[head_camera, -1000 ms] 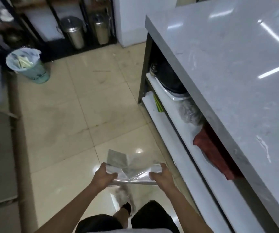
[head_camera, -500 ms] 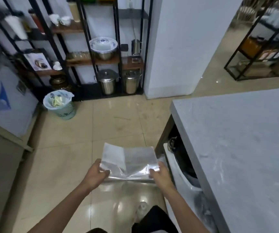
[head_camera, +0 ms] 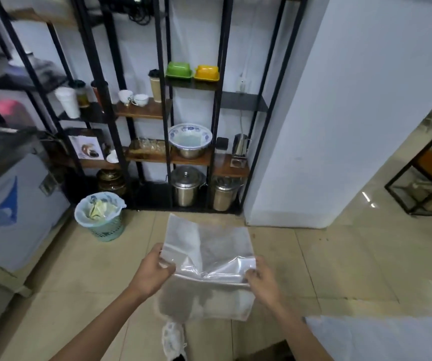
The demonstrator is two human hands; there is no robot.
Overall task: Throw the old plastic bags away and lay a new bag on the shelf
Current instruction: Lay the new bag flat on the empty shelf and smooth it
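Gripping a clear plastic bag (head_camera: 207, 259) by its two side edges, the left hand (head_camera: 152, 273) and right hand (head_camera: 263, 278) hold it spread at waist height over the tiled floor (head_camera: 340, 256). Both hands are pinched closed on the film (it is creased across the middle, the lower part hanging). Ahead and to the left stands a lined waste bin (head_camera: 101, 216), well apart from the bag, beside a black metal shelf rack (head_camera: 163, 113) carrying bowls, cups and steel pots. A grey countertop corner (head_camera: 392, 337) shows at lower right.
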